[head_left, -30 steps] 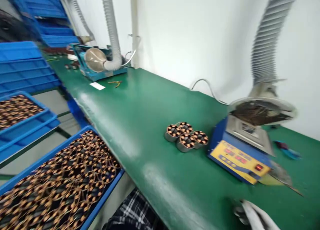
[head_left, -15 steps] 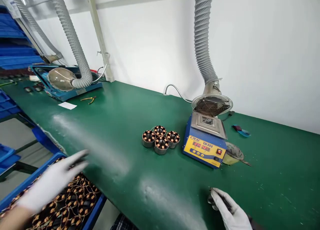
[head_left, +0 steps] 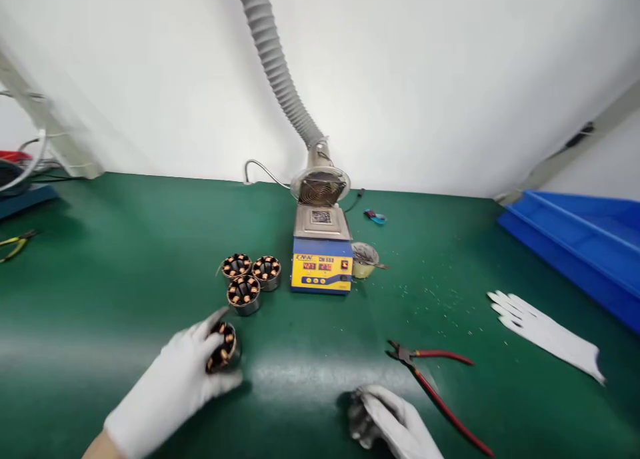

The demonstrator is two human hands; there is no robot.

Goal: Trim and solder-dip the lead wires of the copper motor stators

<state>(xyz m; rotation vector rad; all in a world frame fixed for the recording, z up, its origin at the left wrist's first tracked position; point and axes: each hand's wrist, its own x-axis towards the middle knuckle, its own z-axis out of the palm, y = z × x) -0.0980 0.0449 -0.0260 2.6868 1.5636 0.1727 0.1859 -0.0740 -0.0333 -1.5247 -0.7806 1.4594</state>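
Note:
My left hand (head_left: pixel 170 382), in a white glove, is closed around a round metal stator with copper windings (head_left: pixel 223 348), held tilted just above the green bench. Three more stators (head_left: pixel 249 277) stand together a little beyond it. My right hand (head_left: pixel 393 422), also gloved, rests near the front edge with its fingers curled over a dark metal part (head_left: pixel 356 416) that I cannot make out. Red-handled cutters (head_left: pixel 434 386) lie just right of that hand.
A blue and yellow solder pot (head_left: pixel 321 259) with red digits sits mid-bench under a grey extraction hose (head_left: pixel 280 72). A small dish (head_left: pixel 364 258) stands beside it. A spare white glove (head_left: pixel 545 332) lies at right, near blue trays (head_left: pixel 580 239). Yellow pliers (head_left: pixel 15 242) lie far left.
The view has swung right along the bench. My left hand came from the blue tray of stators and now holds one over the bench; one stator has left the group of several.

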